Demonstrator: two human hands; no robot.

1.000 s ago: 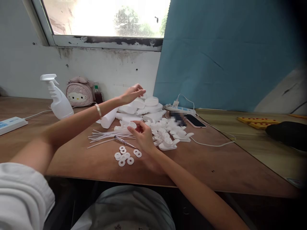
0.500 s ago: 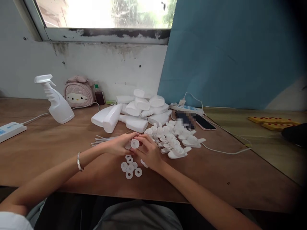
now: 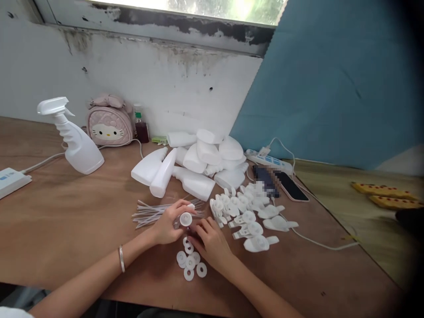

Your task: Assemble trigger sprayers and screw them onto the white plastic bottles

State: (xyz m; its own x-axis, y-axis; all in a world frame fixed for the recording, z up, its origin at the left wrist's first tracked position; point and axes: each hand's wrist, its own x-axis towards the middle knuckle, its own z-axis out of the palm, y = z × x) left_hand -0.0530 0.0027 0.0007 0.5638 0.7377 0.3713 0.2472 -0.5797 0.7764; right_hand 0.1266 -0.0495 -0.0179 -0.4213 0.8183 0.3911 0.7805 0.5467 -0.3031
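Observation:
My left hand (image 3: 168, 224) is closed around a white trigger spray head (image 3: 186, 219), whose round collar faces me. My right hand (image 3: 213, 243) is just to the right of it, with fingers bent and thumb apart; I see nothing held between them. Flat white washers (image 3: 190, 263) lie in a small loose heap below both hands, close to the right thumb. Behind my left hand lies a bundle of thin clear tubes (image 3: 145, 214). More white spray heads (image 3: 240, 205) are piled to the right of my right hand.
White empty-looking bottles (image 3: 195, 183) are heaped at the back. An assembled spray bottle (image 3: 82, 150) stands at left near a pink bag (image 3: 109, 126) and a dark bottle (image 3: 142, 130). Power strips (image 3: 13, 181), cables and a phone (image 3: 291, 185) are on the table.
My right hand has come away from the spray head, slightly down and to the right. My left hand still holds it. The view has tilted down.

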